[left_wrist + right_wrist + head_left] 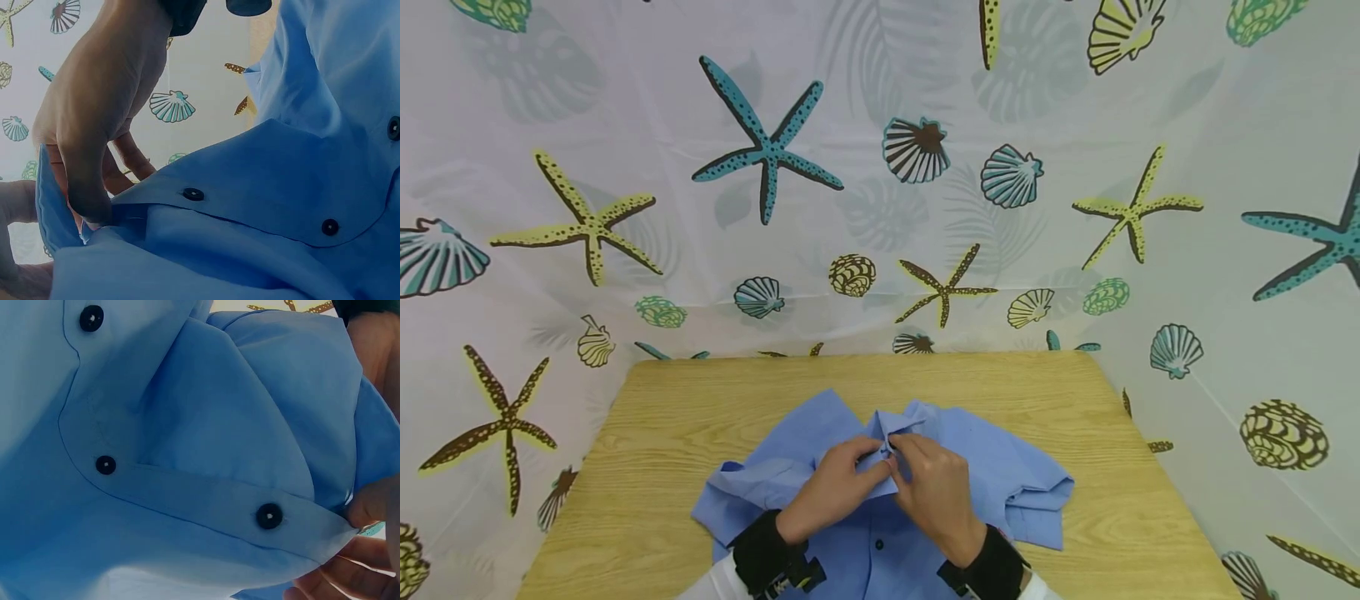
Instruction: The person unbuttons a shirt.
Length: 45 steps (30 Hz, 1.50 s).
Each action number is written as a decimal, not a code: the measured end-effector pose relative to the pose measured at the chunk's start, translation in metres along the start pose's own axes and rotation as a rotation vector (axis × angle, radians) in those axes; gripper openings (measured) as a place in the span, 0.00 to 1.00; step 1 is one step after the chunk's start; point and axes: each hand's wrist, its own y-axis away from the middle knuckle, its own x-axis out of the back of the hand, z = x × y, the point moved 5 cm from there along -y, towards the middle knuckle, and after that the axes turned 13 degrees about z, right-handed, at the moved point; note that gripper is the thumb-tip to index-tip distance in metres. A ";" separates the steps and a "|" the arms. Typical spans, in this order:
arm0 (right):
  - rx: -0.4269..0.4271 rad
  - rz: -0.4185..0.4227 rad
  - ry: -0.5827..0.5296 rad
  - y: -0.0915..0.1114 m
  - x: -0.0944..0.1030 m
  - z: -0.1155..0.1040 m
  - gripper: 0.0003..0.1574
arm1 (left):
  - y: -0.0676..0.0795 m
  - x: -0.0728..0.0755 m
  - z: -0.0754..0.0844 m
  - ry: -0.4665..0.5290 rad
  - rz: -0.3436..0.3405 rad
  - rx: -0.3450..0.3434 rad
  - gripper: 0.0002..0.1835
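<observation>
A light blue short-sleeved shirt (977, 450) lies front up on the table, its collar toward the far side. At the neck, my left hand (831, 487) pinches the front edge between thumb and fingers. My right hand (936, 492) meets it there, thumb and index finger pinching the cloth at the collar. The two hands' fingertips nearly touch and cover the fastening at the neck. In the right wrist view, a dark button (269, 516) sits on the placket (187, 487) close to the right fingers (369, 503). Another dark button (879, 544) shows lower down the front.
The shirt rests on a wood-grain table (700, 387), whose surface shows around it. A white curtain (865, 67) printed with starfish and shells hangs behind and at both sides. Black straps with small cameras circle both wrists. One shirt sleeve (1037, 500) lies folded at the right.
</observation>
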 end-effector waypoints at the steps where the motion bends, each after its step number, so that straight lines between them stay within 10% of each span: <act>1: -0.003 0.003 -0.005 0.000 0.000 0.000 0.14 | 0.000 0.000 0.000 0.000 0.000 0.004 0.21; 8: 0.056 0.067 -0.059 0.002 0.002 -0.003 0.13 | 0.003 0.004 -0.001 -0.038 0.041 0.010 0.18; 22: 0.135 0.044 -0.130 -0.003 0.002 -0.003 0.09 | 0.008 0.011 0.007 -0.292 0.329 -0.282 0.10; 45: 0.119 0.006 -0.043 -0.007 -0.001 -0.006 0.04 | 0.006 0.010 0.001 -0.227 0.316 -0.267 0.04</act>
